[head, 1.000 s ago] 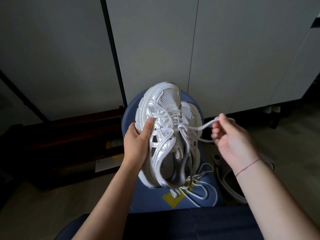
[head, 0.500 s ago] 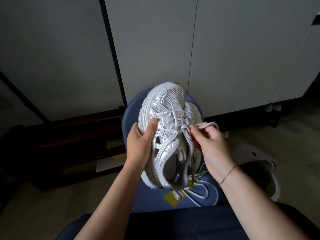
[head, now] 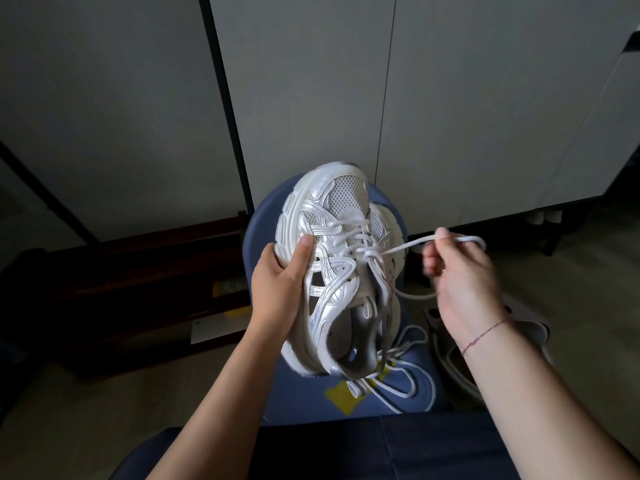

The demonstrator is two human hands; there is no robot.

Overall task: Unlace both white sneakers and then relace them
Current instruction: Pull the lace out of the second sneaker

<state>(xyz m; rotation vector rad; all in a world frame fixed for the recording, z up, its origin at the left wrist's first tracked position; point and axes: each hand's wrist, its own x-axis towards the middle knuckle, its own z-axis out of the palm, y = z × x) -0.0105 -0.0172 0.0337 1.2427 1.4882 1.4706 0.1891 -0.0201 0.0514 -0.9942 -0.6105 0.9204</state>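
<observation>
**Lace Drawn Taut from a Braced Sneaker**

Grips the front sneaker in the left hand, thumb pressed on the silver side panel, fingers wrapped out of sight behind the sole. Props it toe-up with the heel low over the blue stool, probably to face the eyelets upward and brace against the pull. Pinches the lace in the right hand, fingers curled, and stretches it taut sideways from the middle eyelets, likely to run slack through. Lets the loose lace ends trail from the heel onto the seat. Has the second sneaker tucked just behind the first, mostly hidden. Shows crossings near the toe; cannot tell whether unlacing or relacing.
</observation>
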